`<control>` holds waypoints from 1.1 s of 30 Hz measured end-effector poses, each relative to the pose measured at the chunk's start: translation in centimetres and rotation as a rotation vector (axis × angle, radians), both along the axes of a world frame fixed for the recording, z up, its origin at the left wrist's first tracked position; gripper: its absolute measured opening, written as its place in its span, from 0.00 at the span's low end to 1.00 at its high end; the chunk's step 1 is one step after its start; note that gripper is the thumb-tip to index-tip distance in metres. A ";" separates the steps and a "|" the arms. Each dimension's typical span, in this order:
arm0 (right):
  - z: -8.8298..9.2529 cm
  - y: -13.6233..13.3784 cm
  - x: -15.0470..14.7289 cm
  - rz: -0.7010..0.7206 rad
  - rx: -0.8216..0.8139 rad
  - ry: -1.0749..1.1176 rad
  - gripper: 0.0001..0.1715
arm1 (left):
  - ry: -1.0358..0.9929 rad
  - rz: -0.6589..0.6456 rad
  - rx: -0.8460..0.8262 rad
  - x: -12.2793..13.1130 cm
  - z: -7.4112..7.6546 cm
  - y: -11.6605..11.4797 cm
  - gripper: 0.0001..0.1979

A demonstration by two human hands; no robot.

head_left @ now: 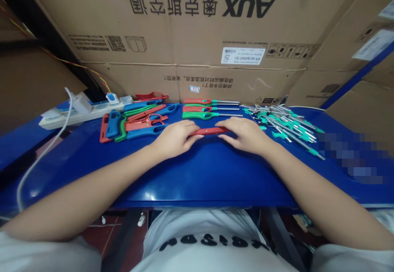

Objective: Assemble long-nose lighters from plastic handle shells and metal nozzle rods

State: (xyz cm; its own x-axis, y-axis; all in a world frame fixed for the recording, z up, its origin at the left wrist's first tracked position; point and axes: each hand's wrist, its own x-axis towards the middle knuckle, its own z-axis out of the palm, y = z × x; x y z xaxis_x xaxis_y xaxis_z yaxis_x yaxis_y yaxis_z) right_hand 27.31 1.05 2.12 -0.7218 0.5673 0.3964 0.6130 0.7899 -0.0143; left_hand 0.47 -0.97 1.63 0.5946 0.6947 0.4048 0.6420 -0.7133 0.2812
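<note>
Between both hands, just above the blue table point(197, 173), is a red lighter handle point(211, 131), held lengthwise. My left hand point(177, 137) grips its left end, thumb below and fingers above. At the other end, my right hand point(245, 135) closes on it in the same way; whether a metal tube is inside that hand is hidden. Behind the hands lie assembled long-nosed lighters, two red and one green point(198, 115). On the left is a pile of red, blue and green lighter handles point(144, 131). Metal lighter tubes with turquoise parts point(295, 128) are heaped at right.
A brown cardboard sheet point(197, 29) stands upright along the table's back. At the left edge sits a white power strip point(70, 118) with plugs, and a white cable point(46, 157) hangs across the table there.
</note>
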 end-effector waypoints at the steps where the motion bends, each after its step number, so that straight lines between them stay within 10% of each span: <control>1: 0.0 0.1 0.0 -0.003 0.018 -0.001 0.21 | -0.067 0.020 -0.070 0.1 0.1 0.0 0.17; 7: -0.1 0.4 0.2 0.047 0.093 0.005 0.15 | -0.484 0.103 -0.759 1.1 0.4 -0.1 0.23; 16: -0.6 0.2 0.6 0.134 0.076 0.137 0.16 | -0.021 -0.084 -0.002 0.4 0.1 -0.8 0.19; 33: -0.6 0.5 0.4 0.117 0.115 0.104 0.14 | 0.088 -0.039 0.099 -0.1 0.4 -0.5 0.20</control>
